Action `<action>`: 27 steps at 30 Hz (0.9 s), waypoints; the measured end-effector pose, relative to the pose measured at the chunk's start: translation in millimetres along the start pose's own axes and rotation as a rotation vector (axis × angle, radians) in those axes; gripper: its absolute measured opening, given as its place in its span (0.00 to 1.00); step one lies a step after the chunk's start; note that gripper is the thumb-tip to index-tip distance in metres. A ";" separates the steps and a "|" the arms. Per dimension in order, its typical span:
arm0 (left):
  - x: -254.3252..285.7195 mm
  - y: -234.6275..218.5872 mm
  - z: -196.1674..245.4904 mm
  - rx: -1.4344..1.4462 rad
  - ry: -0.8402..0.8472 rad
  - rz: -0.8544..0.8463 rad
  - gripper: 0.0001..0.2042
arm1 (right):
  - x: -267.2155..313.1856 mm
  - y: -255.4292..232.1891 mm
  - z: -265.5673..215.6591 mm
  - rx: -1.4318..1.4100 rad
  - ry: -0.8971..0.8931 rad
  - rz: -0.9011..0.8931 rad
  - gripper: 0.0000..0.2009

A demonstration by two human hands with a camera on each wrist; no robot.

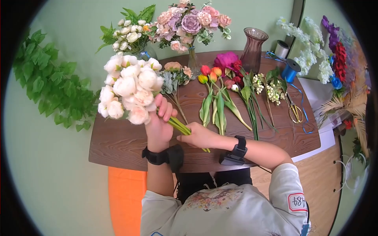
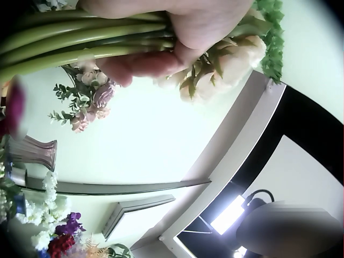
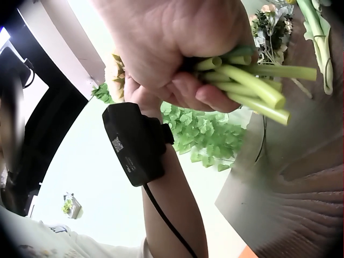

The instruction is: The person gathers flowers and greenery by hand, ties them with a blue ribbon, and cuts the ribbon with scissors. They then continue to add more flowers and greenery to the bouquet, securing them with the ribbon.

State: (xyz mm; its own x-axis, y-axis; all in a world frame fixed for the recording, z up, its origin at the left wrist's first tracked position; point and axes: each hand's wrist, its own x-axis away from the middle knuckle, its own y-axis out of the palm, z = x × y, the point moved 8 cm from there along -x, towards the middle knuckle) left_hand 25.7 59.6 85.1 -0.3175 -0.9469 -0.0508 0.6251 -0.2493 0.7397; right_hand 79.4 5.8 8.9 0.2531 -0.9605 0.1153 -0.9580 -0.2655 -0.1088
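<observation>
Dark brown wood-grain counter (image 1: 177,151) with a curved back edge. Lying on it, left to right: a peach flower spray (image 1: 173,80), red and yellow tulips (image 1: 212,98), white berry stems (image 1: 271,92) and gold-handled scissors (image 1: 295,112). A ribbed, smoky pink vase (image 1: 253,49) stands upright behind, near a blue ribbon spool (image 1: 291,70).

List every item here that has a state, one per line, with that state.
Cream flowers: bunched, held off the table
Left hand: curled round the stems near the blooms
Right hand: closed round the lower stems
Tulips: lying loose
Tall vase: upright, no flowers in it
Blue ribbon spool: partly unwound
Scissors: lying down, blades unclear
</observation>
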 end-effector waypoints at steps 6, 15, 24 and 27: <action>7.5 13.6 6.4 -0.043 -0.024 -0.278 0.17 | 5.6 14.1 9.7 -0.124 0.018 -0.200 0.14; 5.0 3.9 0.3 -0.090 -0.060 -0.087 0.14 | 3.7 -0.6 10.6 0.082 -0.051 0.088 0.14; -4.6 -53.9 45.5 -0.045 0.011 -0.002 0.15 | -5.0 -39.4 -11.8 0.515 -0.074 -0.100 0.21; -5.6 -61.2 25.7 -0.059 -0.118 0.018 0.14 | -38.6 -59.3 -7.4 0.819 -0.110 0.194 0.19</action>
State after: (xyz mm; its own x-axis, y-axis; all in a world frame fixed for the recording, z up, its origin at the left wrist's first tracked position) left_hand -29.1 85.4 57.3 -0.3853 -0.9218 0.0435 0.6712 -0.2476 0.6987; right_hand 125.4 59.2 18.3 0.1468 -0.9866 -0.0712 -0.5964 -0.0309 -0.8021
